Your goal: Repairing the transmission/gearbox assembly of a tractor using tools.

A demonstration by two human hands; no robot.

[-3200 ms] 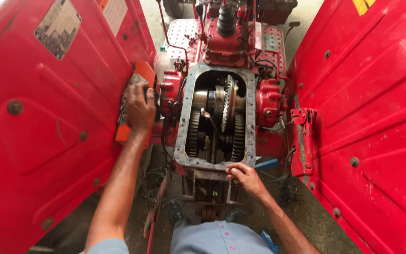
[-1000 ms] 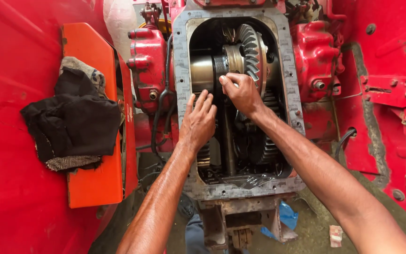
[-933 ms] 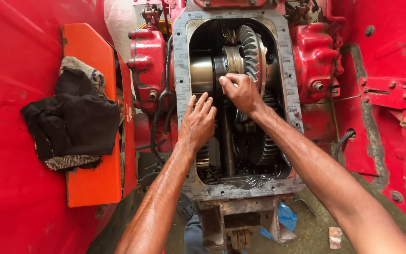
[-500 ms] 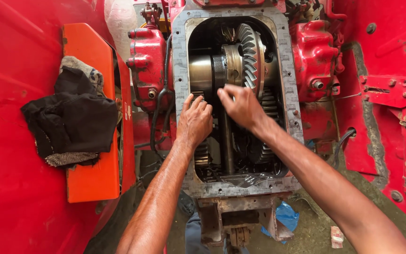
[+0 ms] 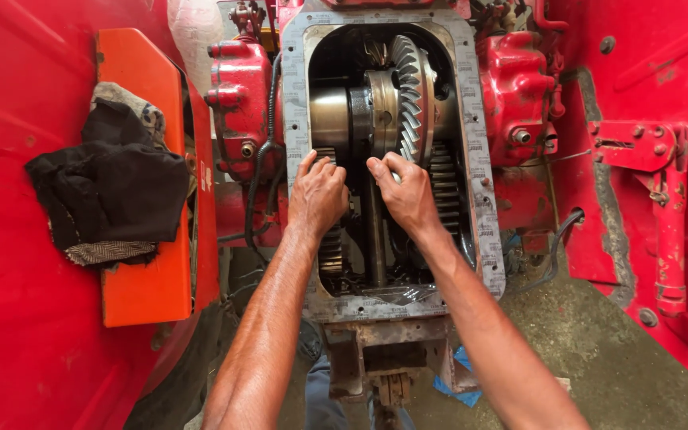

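Both my hands are down inside the open gear box [image 5: 483, 199], a grey-rimmed metal case between red walls. Inside it sit a big shiny toothed ring gear [image 5: 408, 95], a round drum [image 5: 332, 119] and smaller dark gears [image 5: 443, 179]. My left hand [image 5: 316, 195] lies flat by the drum, fingers loose, holding nothing. My right hand [image 5: 408, 195] curls against the ring gear's teeth; I cannot tell if it grips. Black rags [image 5: 109, 187] lie on an orange box [image 5: 141, 279].

Hands [image 5: 364, 195] inside housing [image 5: 296, 95]; cloth [image 5: 109, 187] on fender [image 5: 141, 279] left.
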